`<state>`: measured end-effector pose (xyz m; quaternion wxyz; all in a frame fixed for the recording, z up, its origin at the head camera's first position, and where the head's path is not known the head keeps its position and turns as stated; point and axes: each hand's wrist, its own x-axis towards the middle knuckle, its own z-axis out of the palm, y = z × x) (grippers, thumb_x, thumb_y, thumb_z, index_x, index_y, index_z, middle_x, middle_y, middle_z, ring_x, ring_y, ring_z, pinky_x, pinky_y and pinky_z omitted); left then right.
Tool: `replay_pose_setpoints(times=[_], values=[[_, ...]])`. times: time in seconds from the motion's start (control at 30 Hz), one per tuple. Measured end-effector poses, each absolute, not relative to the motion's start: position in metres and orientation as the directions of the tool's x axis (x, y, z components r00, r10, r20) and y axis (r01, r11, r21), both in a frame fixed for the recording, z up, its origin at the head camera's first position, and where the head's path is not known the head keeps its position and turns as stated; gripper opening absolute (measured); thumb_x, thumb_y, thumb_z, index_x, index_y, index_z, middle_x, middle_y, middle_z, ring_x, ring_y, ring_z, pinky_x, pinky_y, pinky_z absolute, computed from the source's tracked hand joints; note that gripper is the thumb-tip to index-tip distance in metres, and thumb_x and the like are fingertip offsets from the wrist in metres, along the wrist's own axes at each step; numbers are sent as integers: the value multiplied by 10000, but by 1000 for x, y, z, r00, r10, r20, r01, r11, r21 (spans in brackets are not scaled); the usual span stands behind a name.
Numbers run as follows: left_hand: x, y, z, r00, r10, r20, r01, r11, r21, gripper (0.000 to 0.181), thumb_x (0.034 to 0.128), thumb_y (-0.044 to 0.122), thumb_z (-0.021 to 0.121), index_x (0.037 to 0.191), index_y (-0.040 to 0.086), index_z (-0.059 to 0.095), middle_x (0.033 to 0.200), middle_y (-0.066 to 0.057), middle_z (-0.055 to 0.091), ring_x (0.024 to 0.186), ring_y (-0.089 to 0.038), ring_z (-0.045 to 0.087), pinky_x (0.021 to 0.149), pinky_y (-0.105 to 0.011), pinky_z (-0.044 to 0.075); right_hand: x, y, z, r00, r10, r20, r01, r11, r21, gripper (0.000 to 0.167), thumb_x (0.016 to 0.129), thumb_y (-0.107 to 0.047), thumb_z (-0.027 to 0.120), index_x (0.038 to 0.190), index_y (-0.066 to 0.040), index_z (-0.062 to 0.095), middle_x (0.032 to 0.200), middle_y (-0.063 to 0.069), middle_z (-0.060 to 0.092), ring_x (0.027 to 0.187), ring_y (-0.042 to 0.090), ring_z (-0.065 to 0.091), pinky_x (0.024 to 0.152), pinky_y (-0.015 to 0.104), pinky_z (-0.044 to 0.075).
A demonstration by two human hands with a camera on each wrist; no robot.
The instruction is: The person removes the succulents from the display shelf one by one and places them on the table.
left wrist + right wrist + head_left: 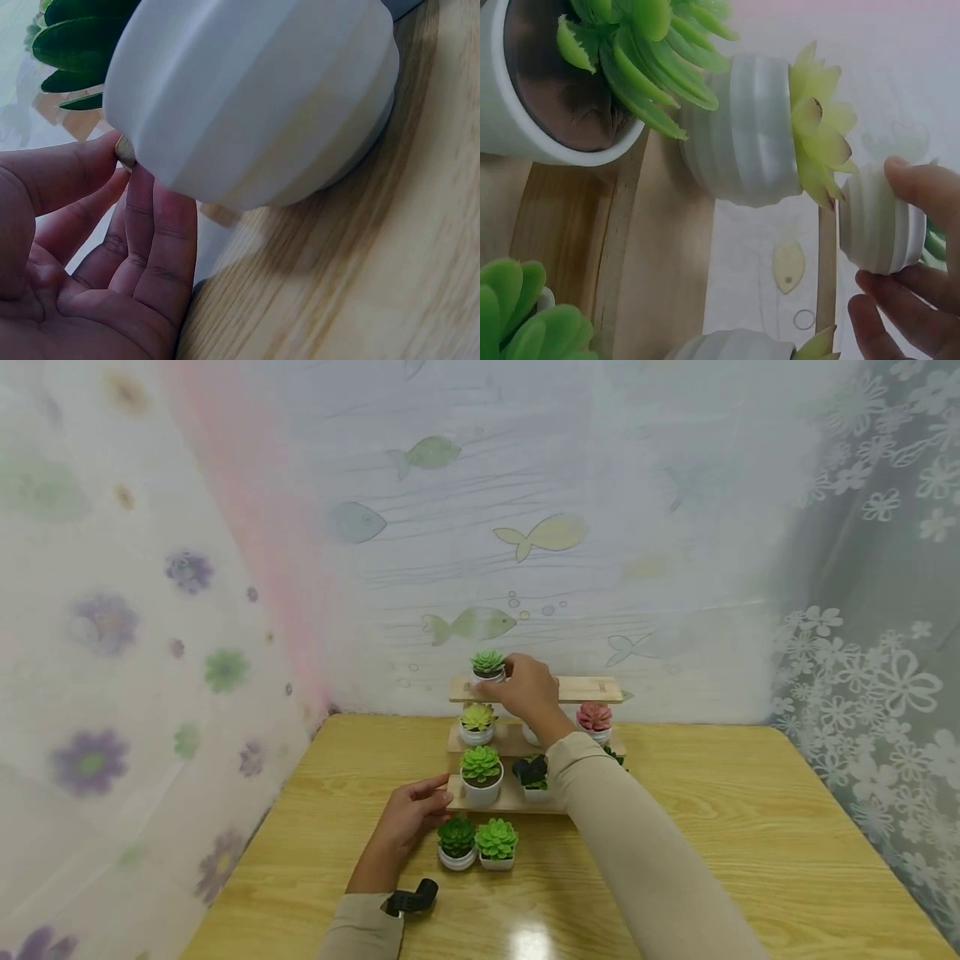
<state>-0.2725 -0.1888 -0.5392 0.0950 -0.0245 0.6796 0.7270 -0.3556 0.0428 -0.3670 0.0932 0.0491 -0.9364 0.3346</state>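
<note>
A tiered wooden plant stand (pixel 588 689) stands at the back of the table. At the left end of its top tier, my right hand (pixel 528 689) holds a small green succulent (pixel 487 662) by its ribbed white pot (pixel 881 221), thumb on one side and fingers on the other. With thumb and fingers, my left hand (pixel 408 817) pinches the left end of the lowest tier (pixel 124 152). Close by that hand, a dark green succulent (pixel 457 837) in a ribbed white pot (pixel 247 97) stands on the table, beside a bright green succulent (pixel 497 841) in a white pot.
On the middle tier are a yellow succulent (pixel 477 718), a red succulent (pixel 595 717) and a white pot partly behind my right arm. The lowest tier bears a green succulent (pixel 481 764) and others partly covered by the right sleeve (pixel 637 827). A patterned curtain (pixel 360 610) hangs behind the table.
</note>
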Motion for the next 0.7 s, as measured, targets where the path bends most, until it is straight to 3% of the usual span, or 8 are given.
replay_pose_setpoints(times=[0.23, 0.7], values=[[-276, -188, -538, -980, 109, -166, -173, -63, 983, 460, 966, 54, 720, 1416, 24, 630, 1049, -89, 718, 819, -166, 742, 707, -274, 622, -354, 50, -366, -970, -31, 242, -176, 776, -606, 564, 865, -610, 763, 1208, -167, 697, 1208, 56, 695, 1082, 291, 639, 957, 544, 485], [-274, -187, -540, -981, 91, -169, -175, -58, 983, 457, 966, 54, 718, 1414, 31, 634, 1049, -89, 717, 822, -167, 740, 715, -282, 626, -332, 64, -360, -955, -45, 294, -221, 768, -601, 556, 859, -613, 765, 1181, -164, 701, 1139, 59, 702, 970, 264, 642, 837, 491, 524]])
